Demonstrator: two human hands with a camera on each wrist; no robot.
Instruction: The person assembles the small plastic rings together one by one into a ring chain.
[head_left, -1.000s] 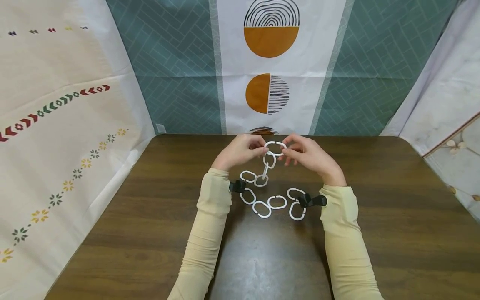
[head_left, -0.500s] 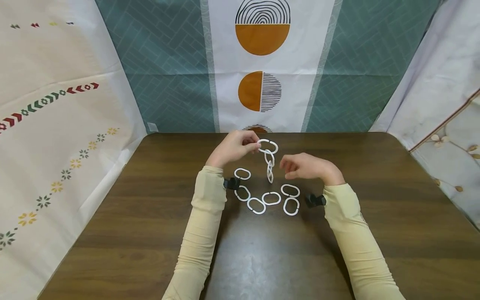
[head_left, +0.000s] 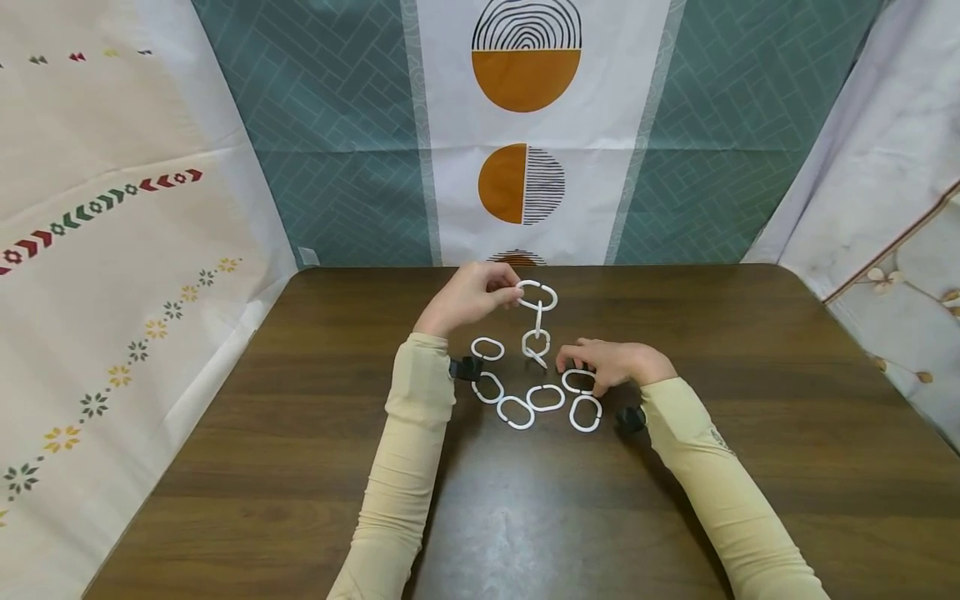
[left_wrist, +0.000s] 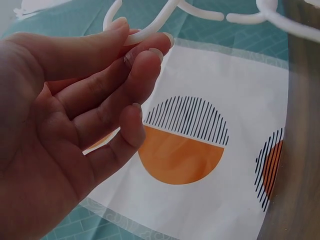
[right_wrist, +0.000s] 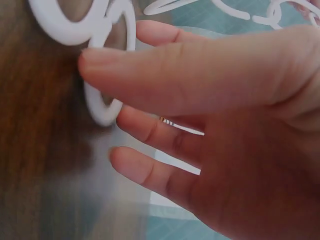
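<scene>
Head view: the left hand (head_left: 471, 295) is held above the far part of the wooden table (head_left: 262, 467), thumb and fingers clamped on the left end of a white oval link, termed the top link (head_left: 556, 297). A hanging chain (head_left: 538, 321) of further white links drops from it, its lowest link tilted. The right hand (head_left: 618, 363) is low over the table, fingers parted about the upper right link (head_left: 563, 382). The lower right link (head_left: 572, 413) lies just beside that one, on the near side. Four more loose links lie to the left: a middle link (head_left: 528, 397), a near link (head_left: 498, 410), a left link (head_left: 502, 385) and a far link (head_left: 473, 347). Both arms wear pale yellow sleeves (head_left: 420, 433).

Left wrist view: thumb and forefinger pinch the top link; the remaining fingers are bent and clasp nothing. A small gap shows in the link's outline. Behind hangs a white cloth panel (left_wrist: 250, 110) bearing an orange and striped disc (left_wrist: 182, 157).

Right wrist view: the thumb crosses in front of a white link, the other fingers spread apart beyond it. Whether thumb or fingertips touch that link cannot be told
</scene>
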